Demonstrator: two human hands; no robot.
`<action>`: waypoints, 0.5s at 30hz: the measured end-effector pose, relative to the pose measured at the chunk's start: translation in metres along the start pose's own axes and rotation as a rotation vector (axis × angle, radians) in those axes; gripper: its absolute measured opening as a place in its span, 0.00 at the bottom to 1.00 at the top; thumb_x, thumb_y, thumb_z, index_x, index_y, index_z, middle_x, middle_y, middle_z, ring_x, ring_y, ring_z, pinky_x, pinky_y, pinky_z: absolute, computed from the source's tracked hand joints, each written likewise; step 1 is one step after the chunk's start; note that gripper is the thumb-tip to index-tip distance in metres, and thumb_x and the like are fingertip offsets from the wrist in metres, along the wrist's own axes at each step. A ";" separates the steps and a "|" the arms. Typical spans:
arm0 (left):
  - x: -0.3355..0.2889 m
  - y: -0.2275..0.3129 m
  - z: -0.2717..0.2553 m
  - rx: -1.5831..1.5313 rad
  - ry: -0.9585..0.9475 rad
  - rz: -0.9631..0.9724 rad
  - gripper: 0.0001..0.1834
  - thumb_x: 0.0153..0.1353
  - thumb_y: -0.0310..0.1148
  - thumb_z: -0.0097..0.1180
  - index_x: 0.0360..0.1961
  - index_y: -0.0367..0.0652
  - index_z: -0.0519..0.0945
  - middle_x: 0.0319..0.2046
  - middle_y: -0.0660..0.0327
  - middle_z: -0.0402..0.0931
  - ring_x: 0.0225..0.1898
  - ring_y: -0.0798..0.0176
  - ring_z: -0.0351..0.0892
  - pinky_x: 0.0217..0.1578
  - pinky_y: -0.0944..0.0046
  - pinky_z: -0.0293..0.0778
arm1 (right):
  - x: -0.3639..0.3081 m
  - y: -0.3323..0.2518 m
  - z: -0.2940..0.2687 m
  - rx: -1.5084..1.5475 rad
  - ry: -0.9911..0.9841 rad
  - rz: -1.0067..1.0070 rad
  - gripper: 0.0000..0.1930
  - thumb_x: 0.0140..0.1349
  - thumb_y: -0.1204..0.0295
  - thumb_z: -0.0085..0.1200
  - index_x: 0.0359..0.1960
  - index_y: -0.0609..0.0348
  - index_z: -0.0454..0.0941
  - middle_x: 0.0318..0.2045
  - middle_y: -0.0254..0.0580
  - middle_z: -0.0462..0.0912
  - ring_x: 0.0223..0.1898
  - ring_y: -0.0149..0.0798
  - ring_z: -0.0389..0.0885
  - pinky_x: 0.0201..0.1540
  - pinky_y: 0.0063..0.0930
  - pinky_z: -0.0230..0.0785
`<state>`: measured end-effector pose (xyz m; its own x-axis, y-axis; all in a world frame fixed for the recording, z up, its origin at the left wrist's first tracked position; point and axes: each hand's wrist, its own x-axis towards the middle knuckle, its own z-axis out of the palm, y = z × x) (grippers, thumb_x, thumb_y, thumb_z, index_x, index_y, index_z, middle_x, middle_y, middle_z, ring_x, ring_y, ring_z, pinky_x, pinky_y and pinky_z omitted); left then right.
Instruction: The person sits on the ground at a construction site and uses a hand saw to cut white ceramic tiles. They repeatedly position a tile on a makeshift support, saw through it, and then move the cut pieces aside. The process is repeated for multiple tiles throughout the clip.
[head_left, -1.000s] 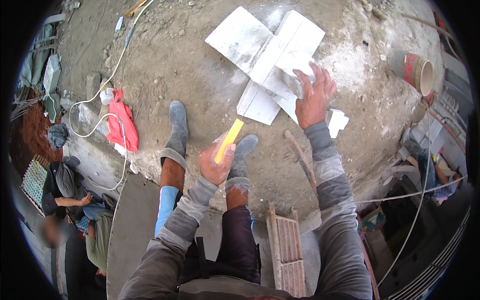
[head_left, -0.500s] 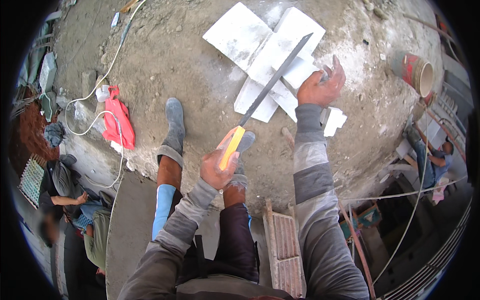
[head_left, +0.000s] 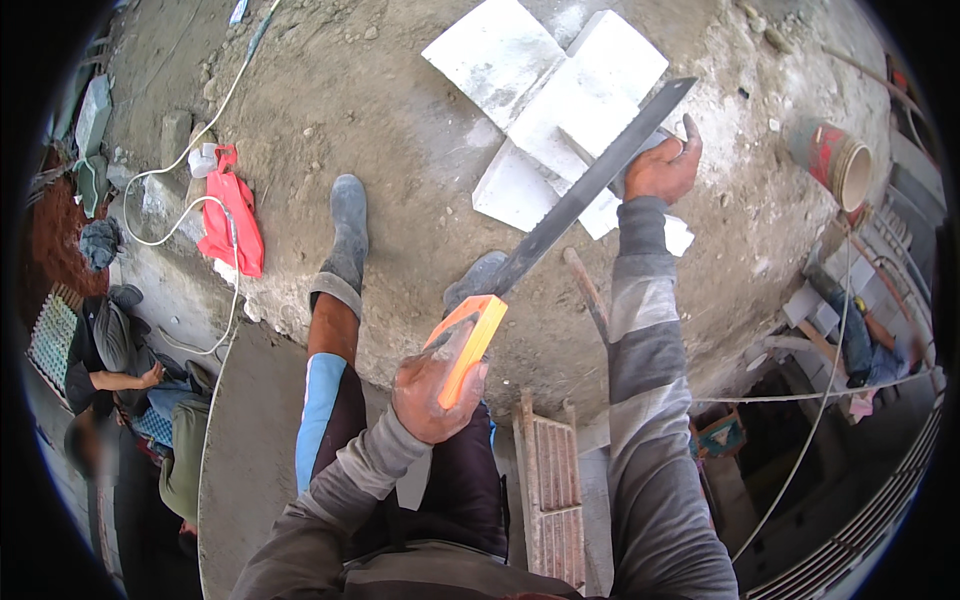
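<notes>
My saw handle: orange and yellow
My saw blade: dark grey
My sleeves: grey, banded light and dark
My boots: grey
Blocks: white
Bag: pinkish red

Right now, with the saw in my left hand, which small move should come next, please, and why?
Probably ease the right hand away from the saw blade: the left hand grips the orange handle, and the blade's far part appears right beside the right hand. I cannot tell whether they touch.
</notes>
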<state>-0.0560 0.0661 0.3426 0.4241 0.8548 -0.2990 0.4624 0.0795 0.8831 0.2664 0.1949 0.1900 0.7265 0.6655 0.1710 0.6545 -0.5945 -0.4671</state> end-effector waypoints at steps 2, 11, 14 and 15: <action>-0.008 0.009 -0.010 -0.012 -0.013 -0.003 0.23 0.56 0.26 0.65 0.53 0.30 0.79 0.47 0.47 0.84 0.44 0.48 0.88 0.46 0.57 0.82 | 0.000 -0.005 -0.001 0.017 -0.020 0.016 0.23 0.66 0.71 0.39 0.61 0.62 0.74 0.42 0.55 0.84 0.43 0.50 0.84 0.51 0.40 0.74; -0.012 0.021 -0.034 0.019 -0.033 0.072 0.20 0.54 0.19 0.60 0.51 0.34 0.79 0.45 0.38 0.82 0.40 0.42 0.88 0.37 0.56 0.84 | 0.000 -0.011 -0.003 0.123 -0.067 0.101 0.23 0.66 0.70 0.41 0.61 0.63 0.73 0.42 0.53 0.85 0.41 0.45 0.86 0.47 0.37 0.78; -0.012 0.030 -0.035 -0.038 -0.036 -0.033 0.21 0.55 0.21 0.62 0.52 0.36 0.79 0.46 0.41 0.82 0.42 0.44 0.88 0.40 0.56 0.83 | 0.000 -0.015 -0.007 0.154 -0.073 0.104 0.22 0.67 0.69 0.42 0.61 0.63 0.73 0.43 0.52 0.85 0.39 0.42 0.86 0.44 0.34 0.80; -0.012 0.024 -0.034 0.010 -0.064 0.019 0.22 0.56 0.24 0.63 0.54 0.34 0.79 0.47 0.45 0.83 0.44 0.45 0.87 0.43 0.56 0.83 | 0.000 -0.014 -0.008 0.143 -0.064 0.085 0.22 0.67 0.68 0.43 0.61 0.63 0.73 0.43 0.51 0.85 0.39 0.41 0.87 0.43 0.33 0.80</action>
<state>-0.0762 0.0750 0.3794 0.4811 0.8218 -0.3052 0.4619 0.0583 0.8850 0.2594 0.1997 0.2039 0.7603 0.6456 0.0719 0.5514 -0.5830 -0.5967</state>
